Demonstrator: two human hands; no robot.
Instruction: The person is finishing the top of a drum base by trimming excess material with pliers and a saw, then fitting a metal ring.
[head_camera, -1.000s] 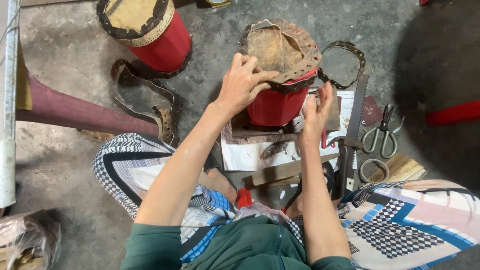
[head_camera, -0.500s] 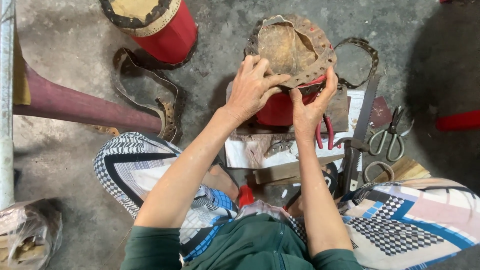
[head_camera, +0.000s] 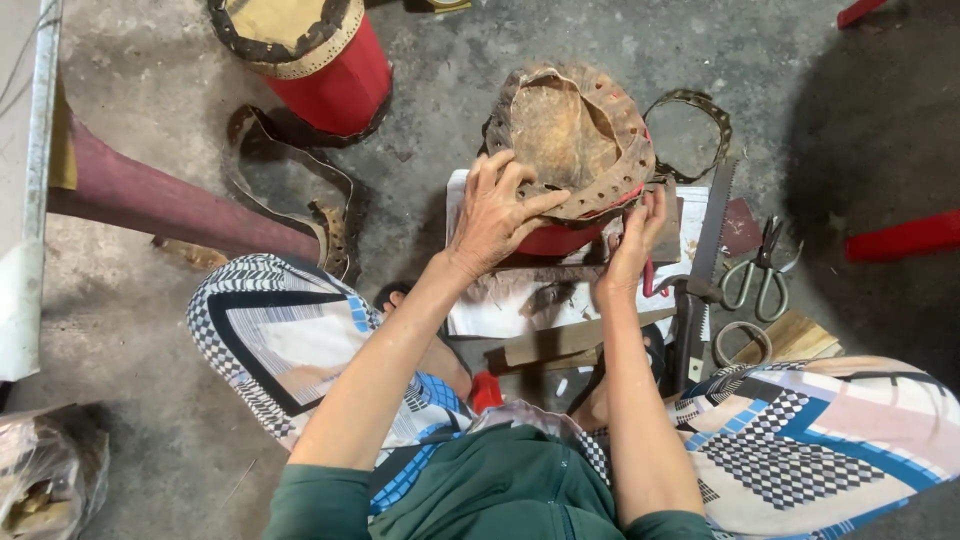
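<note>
Left hand (head_camera: 497, 215) lies spread over the near edge of the hide cover (head_camera: 572, 135), fingers apart and pressing down on its scalloped, hole-punched rim rather than clamped round anything. Right hand (head_camera: 637, 235) is tucked against the side of the small red drum (head_camera: 560, 238), just under that rim; its fingers look curled in, but whether they pinch the hide or only push at it I cannot tell from where I stand.

That drum stands on the concrete floor (head_camera: 180, 90) between the person's knees, on a sheet of white paper (head_camera: 500, 305). Its long axis runs straight up, mouth to the ceiling. Judging by the loose, wavy edge, the skin is draped over the shell but not yet drawn tight or trimmed; the punched holes carry no lacing that I can see.

A second red drum (head_camera: 310, 50) with its skin already seated stands farther off to the left. A saw (head_camera: 705, 260) and scissors (head_camera: 760, 270) lie to the right, and strips of cut hide (head_camera: 300, 190) curl on the floor.
</note>
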